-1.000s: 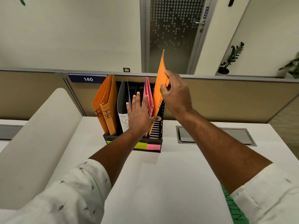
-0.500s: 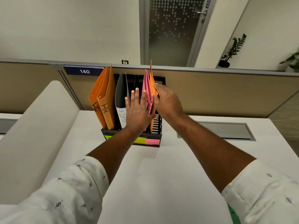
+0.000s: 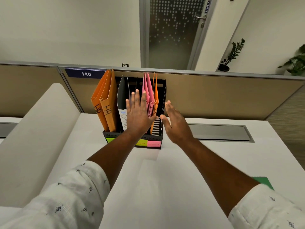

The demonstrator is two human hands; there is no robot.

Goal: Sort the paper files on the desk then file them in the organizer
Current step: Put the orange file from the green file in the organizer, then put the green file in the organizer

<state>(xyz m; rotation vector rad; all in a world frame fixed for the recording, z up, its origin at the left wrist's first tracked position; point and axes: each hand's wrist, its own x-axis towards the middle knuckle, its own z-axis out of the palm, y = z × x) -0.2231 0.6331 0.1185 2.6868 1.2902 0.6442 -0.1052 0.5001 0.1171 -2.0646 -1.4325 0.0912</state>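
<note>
Stands a slim orange file (image 3: pixel 155 96) upright in the rightmost compartment of the black organizer (image 3: pixel 163 90), long axis vertical, just beside the pink files (image 3: pixel 148 91). Lies straight ahead of both hands, nearer the right one. Lays the left hand (image 3: pixel 137 113) flat, fingers straight, against the front edges of the pink files at the organizer's middle, gripping nothing. Holds the right hand (image 3: pixel 176 124) loose and empty just off the organizer's right wall, fingers straight, apparently clear of the orange file. Shows two orange HR files (image 3: pixel 107 106) leaning at the organizer's left end, with a black-and-white file (image 3: pixel 122 96) next in. Leaves one green file (image 3: pixel 262 181) flat on the desk (image 3: pixel 165 179), well in front of the organizer and to its right, beside the right sleeve. Probably calls next for the right hand, the nearer one, to draw back from the organizer toward that green file.
</note>
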